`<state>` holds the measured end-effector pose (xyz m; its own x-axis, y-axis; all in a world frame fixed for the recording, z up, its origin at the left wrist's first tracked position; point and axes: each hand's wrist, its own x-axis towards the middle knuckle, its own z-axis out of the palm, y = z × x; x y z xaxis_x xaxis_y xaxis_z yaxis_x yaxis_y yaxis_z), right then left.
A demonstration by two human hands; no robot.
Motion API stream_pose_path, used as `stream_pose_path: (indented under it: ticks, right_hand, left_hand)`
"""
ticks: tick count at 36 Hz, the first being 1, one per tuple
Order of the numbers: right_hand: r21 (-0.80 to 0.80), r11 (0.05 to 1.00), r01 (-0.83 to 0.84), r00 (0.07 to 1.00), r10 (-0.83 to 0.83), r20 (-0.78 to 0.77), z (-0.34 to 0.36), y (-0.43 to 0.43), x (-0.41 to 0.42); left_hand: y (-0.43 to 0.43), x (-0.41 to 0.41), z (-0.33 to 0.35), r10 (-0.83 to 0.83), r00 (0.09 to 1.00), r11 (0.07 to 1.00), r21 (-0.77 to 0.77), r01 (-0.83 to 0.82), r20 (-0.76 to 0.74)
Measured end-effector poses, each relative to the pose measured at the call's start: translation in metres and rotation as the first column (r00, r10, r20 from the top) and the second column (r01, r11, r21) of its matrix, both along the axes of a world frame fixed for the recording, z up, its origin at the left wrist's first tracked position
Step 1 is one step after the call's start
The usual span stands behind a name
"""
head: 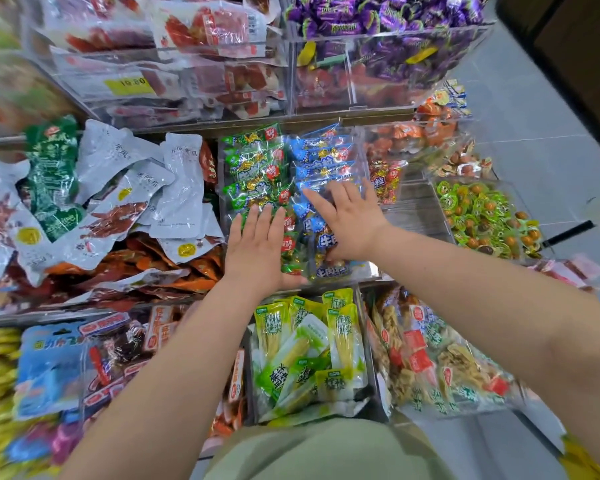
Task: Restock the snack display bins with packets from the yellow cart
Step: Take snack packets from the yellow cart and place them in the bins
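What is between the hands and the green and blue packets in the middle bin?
Nothing visible. The left hand lies flat on the green packets, and the right hand rests on the blue packets; both touch them directly.

1. bins [323,81]: clear hard plastic, smooth, glare on the walls.
2. green packets [253,168], blue packets [326,157]: thin glossy film, crinkled, bright highlights.
3. white pouches [184,188]: plastic, duller satin finish, creased.
4. purple wrappers [378,12]: shiny, foil-like.
5. price label [130,85]: matt yellow paper.
6. floor [534,133]: grey tiles, smooth, matt.
7. shirt [312,452]: olive cloth, matt.
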<state>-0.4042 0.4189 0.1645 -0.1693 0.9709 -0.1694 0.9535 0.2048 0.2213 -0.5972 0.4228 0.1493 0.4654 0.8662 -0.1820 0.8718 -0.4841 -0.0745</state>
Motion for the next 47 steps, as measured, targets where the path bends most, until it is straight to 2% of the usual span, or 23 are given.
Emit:
stream_pose_path:
  ticks: [5, 10, 14, 21, 27, 30, 34, 38, 41, 47]
  right_hand:
    - [-0.044, 0.997, -0.056, 0.997, 0.053, -0.059, -0.009, -0.026, 0.005]
    - [-0.001, 1.000, 0.007, 1.000, -0.007, 0.015, -0.020, -0.027, -0.003]
    - [-0.037, 0.999, 0.034, 0.996, -0.031, 0.085, -0.018, -0.010, -0.008]
    - [-0.080, 0.996, 0.031, 0.996, -0.024, 0.090, -0.022, -0.031, -0.004]
    - [-0.139, 0.986, 0.089, 0.985, -0.066, 0.161, -0.013, -0.011, -0.017]
    - [-0.158, 0.983, 0.090, 0.987, -0.067, 0.146, -0.012, -0.015, -0.020]
    - [-0.040, 0.998, 0.053, 0.995, -0.056, -0.084, -0.006, -0.029, -0.010]
    - [0.202, 0.979, 0.021, 0.945, 0.046, -0.323, 0.005, -0.049, -0.011]
    - [0.386, 0.922, -0.031, 0.925, 0.172, -0.338, 0.001, -0.059, -0.010]
    - [0.411, 0.908, -0.084, 0.897, 0.249, -0.366, -0.017, -0.049, -0.008]
  left_hand:
    - [0.001, -0.004, -0.002, -0.008, 1.000, 1.000, 0.005, 0.008, -0.002]
    - [0.001, -0.003, -0.002, 0.006, 1.000, 1.000, 0.016, -0.006, -0.008]
    - [-0.002, -0.006, -0.003, 0.013, 1.000, 1.000, 0.019, -0.013, -0.018]
    - [0.001, -0.006, -0.002, 0.031, 1.000, 0.999, 0.022, -0.031, -0.001]
    - [-0.001, -0.006, -0.005, 0.018, 1.000, 0.999, 0.038, -0.018, -0.007]
    - [-0.001, -0.009, -0.007, 0.004, 1.000, 0.999, 0.039, -0.004, 0.016]
    - [-0.002, -0.010, -0.009, -0.010, 0.999, 1.000, 0.030, 0.009, 0.034]
    - [-0.001, -0.009, -0.007, -0.007, 1.000, 1.000, 0.019, 0.007, 0.023]
    - [-0.002, -0.009, -0.006, -0.018, 0.999, 1.000, 0.012, 0.017, 0.042]
    - [-0.004, -0.007, -0.004, -0.024, 0.998, 1.000, -0.004, 0.024, 0.056]
